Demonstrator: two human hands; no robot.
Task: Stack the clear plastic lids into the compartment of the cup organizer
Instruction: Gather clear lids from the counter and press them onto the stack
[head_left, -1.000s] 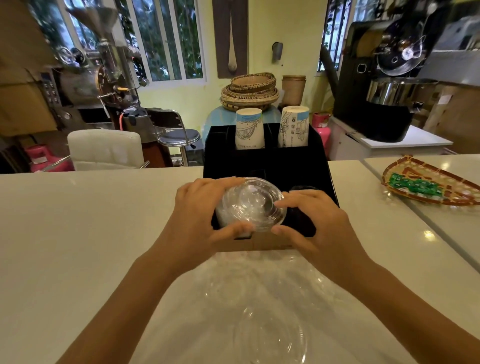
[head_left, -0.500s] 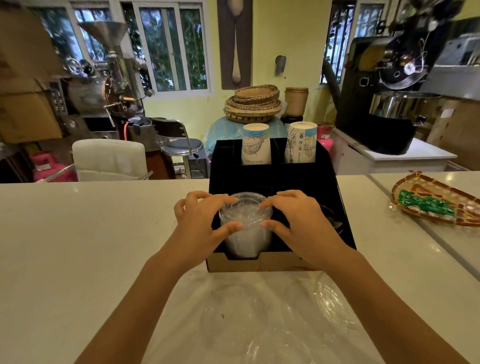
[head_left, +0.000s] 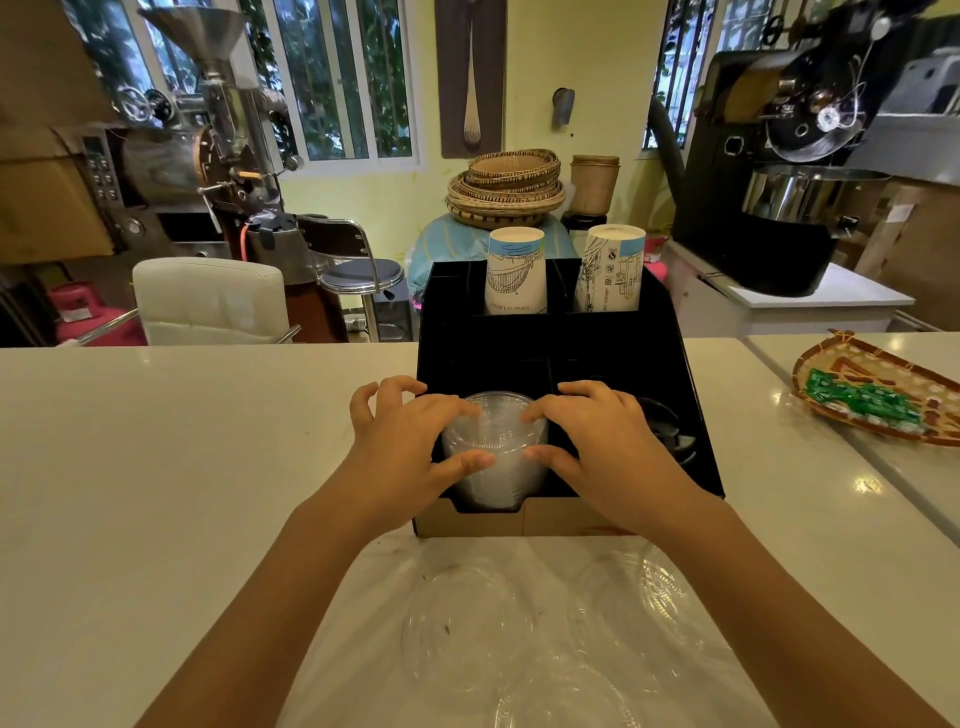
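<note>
A black cup organizer (head_left: 571, 348) stands on the white counter in front of me. A stack of clear plastic lids (head_left: 496, 452) sits low in its front left compartment. My left hand (head_left: 410, 441) grips the stack's left side with thumb in front and fingers over the top. On the stack's right side, my right hand (head_left: 602, 441) holds it the same way. More clear lids (head_left: 467, 629) lie on a clear plastic sheet near the counter's front edge. The front right compartment (head_left: 665, 431) holds something dark that I cannot make out.
Two stacks of printed paper cups (head_left: 517, 270) stand in the organizer's back compartments. A woven tray (head_left: 878, 389) with green packets lies on the counter at the right. Behind the counter are a white chair (head_left: 208, 301), a stool and coffee roasting machines.
Both hands have lowered the stack of lids from above the organizer down into its front left compartment. The camera has tilted up a little.
</note>
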